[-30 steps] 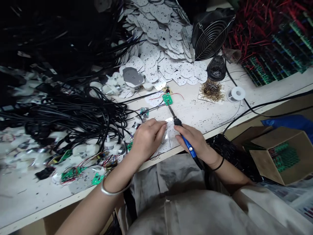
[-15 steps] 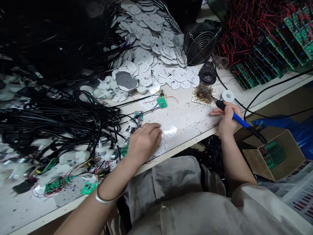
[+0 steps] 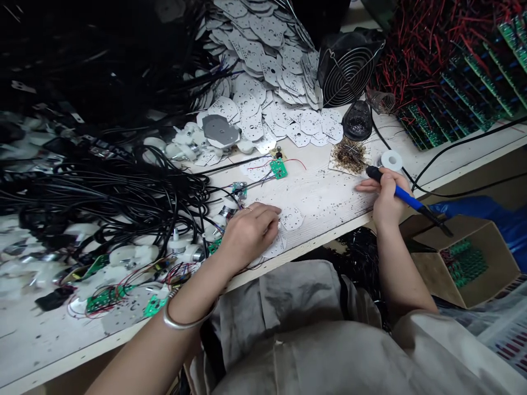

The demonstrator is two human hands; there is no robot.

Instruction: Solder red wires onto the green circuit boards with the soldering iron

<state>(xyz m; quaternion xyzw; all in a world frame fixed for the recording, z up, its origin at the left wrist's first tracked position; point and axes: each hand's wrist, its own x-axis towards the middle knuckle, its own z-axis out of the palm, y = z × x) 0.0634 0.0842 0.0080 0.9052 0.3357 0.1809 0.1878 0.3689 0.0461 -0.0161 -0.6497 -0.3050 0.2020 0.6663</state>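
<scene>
My right hand (image 3: 389,200) is closed around the blue handle of a soldering iron (image 3: 405,196). The iron's tip points left toward a pad of brown, debris-covered material (image 3: 349,156). My left hand (image 3: 251,233) rests on the bench near its front edge, fingers curled together; whatever lies under them is hidden. Beside its fingertips is a white perforated plate (image 3: 292,218), and another white plate (image 3: 275,247) shows partly below the hand. Beyond the left hand lie a green circuit board (image 3: 279,169) with thin wires and a smaller board (image 3: 239,190).
A solder spool (image 3: 391,160) stands behind the right hand, near a black fan (image 3: 349,68). White plates (image 3: 263,71) are heaped at the back. Black cables (image 3: 156,186) crowd the left. Rows of green boards (image 3: 461,104) fill the right. Below sits a cardboard box (image 3: 500,269).
The whole view has shifted slightly, so things sit a little farther right. The white plate by my left fingertips has lost its bright glare. My right hand keeps its hold on the soldering iron.
</scene>
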